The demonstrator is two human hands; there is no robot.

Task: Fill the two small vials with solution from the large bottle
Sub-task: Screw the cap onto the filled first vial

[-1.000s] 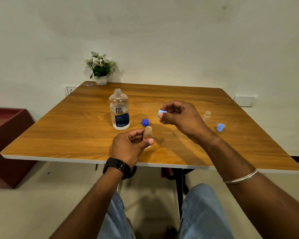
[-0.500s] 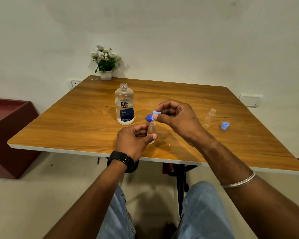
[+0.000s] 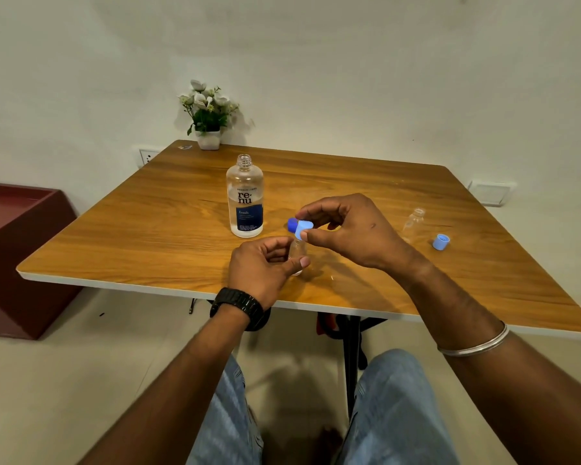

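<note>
Small clear vial (image 3: 297, 251) near the front middle of the table (image 3: 148, 236), held upright in the left hand (image 3: 265, 266), thumb and fingers curled round its body. Pale blue cap (image 3: 303, 227) pinched in the right hand (image 3: 353, 229) just above the vial's mouth; not seated yet, as far as can be told. Dark blue cap (image 3: 292, 223) just behind, on the table. Probably light, thin-walled and slick, easy to tip: best gripped low on the body while capping. Contents of this vial hidden behind fingers; cannot tell the level. Large bottle (image 3: 245, 199) standing uncapped to the far left of the hands, clear liquid inside, level hard to read. Second vial (image 3: 415, 223) to the right, open, looking empty, its light blue cap (image 3: 440, 241) lying beside it.
</note>
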